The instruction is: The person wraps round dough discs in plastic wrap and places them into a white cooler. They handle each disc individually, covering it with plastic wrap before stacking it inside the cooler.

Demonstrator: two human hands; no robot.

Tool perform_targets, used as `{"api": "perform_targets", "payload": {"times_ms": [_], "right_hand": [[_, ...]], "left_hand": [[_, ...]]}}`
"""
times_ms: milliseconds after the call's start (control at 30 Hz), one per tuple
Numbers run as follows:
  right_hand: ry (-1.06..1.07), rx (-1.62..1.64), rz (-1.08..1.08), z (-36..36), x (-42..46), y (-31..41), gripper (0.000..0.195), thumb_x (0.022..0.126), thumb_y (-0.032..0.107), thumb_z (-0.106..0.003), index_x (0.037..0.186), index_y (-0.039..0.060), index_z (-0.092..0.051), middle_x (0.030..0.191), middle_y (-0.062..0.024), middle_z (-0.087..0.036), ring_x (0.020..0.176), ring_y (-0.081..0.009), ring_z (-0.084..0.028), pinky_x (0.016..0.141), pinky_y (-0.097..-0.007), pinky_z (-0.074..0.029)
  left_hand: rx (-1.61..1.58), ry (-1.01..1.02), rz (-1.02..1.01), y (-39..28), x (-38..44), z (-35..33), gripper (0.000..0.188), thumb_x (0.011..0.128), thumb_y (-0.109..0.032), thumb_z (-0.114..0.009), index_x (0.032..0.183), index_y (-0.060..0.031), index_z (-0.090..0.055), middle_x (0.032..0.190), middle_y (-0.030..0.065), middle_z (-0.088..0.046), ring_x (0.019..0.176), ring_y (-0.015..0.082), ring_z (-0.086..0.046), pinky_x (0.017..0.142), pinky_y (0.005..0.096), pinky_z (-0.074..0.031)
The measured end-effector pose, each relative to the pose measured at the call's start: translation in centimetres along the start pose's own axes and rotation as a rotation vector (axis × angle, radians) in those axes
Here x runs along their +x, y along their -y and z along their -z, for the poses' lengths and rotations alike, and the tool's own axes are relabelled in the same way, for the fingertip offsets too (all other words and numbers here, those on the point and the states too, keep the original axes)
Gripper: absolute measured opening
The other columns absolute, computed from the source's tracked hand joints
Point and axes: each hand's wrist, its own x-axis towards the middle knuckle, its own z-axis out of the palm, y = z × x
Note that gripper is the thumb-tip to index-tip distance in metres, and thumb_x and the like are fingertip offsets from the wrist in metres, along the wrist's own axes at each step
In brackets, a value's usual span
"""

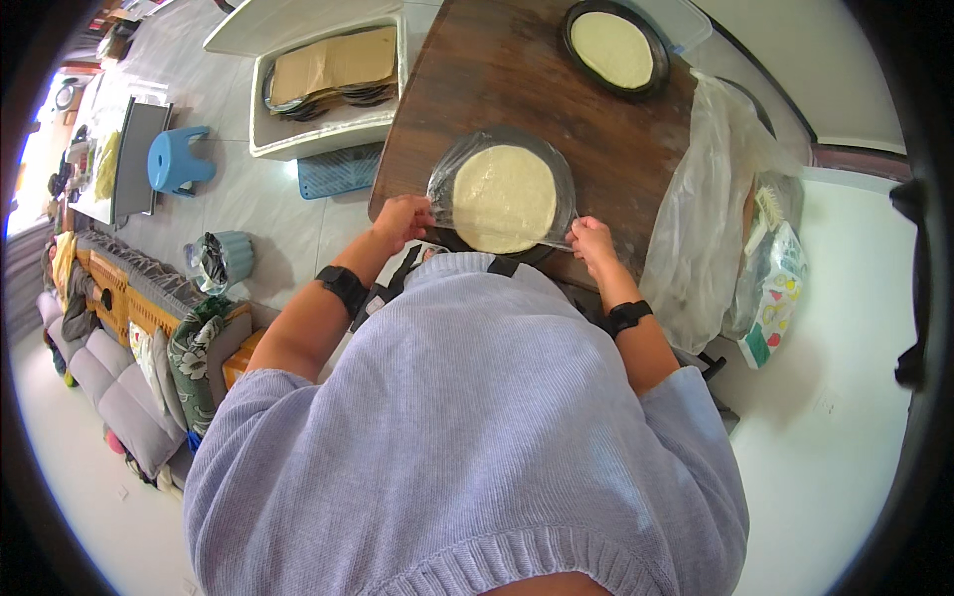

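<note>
A round of pale flattened dough lies in a dark round pan near the wooden table's front edge, with clear plastic film over it. My left hand pinches the film at its near left edge. At the near right, my right hand grips the film between thumb and fingers, and the near edge stretches between both hands. Farther back on the table, a second dough round sits in another dark pan.
To the left stands an open white foam box holding pans and cardboard. Translucent plastic sheeting hangs over the table's right edge. A blue stool and a bin are on the floor. A person is by the sofa.
</note>
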Motion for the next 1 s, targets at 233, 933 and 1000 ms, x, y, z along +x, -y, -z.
{"api": "perform_targets", "payload": {"times_ms": [233,933,1000], "right_hand": [[0.018,-0.054,0.012,0.1,0.4,-0.6,0.019,0.091,0.021,-0.046,0.089,0.0035,-0.053,0.072,-0.0039,-0.053,0.055,-0.0119,-0.047,0.047,-0.0268,-0.039],[0.064,0.252,-0.063,-0.6,-0.4,-0.4,0.017,0.089,0.016,-0.050,0.086,0.0003,-0.052,0.072,-0.0064,-0.052,0.055,-0.0153,-0.046,0.053,-0.0300,-0.043],[0.061,0.332,-0.087,-0.4,0.0,-0.6,0.015,0.089,0.015,-0.050,0.086,-0.0003,-0.052,0.069,-0.0062,-0.051,0.054,-0.0155,-0.046,0.052,-0.0302,-0.043]], "left_hand": [[-0.120,0.257,0.103,3.3,-1.7,0.3,0.012,0.081,-0.013,-0.057,0.087,-0.0027,-0.056,0.090,0.0082,-0.059,0.078,0.0169,-0.058,0.066,0.0284,-0.049],[-0.548,0.418,0.069,-1.7,-0.2,-5.2,0.017,0.088,-0.018,-0.049,0.088,-0.0022,-0.054,0.084,0.0099,-0.060,0.083,0.0225,-0.058,0.076,0.0327,-0.049],[-0.690,0.493,0.007,-1.3,-1.3,-4.3,0.017,0.088,-0.019,-0.049,0.087,-0.0027,-0.055,0.084,0.0105,-0.060,0.084,0.0239,-0.057,0.077,0.0332,-0.049]]}}
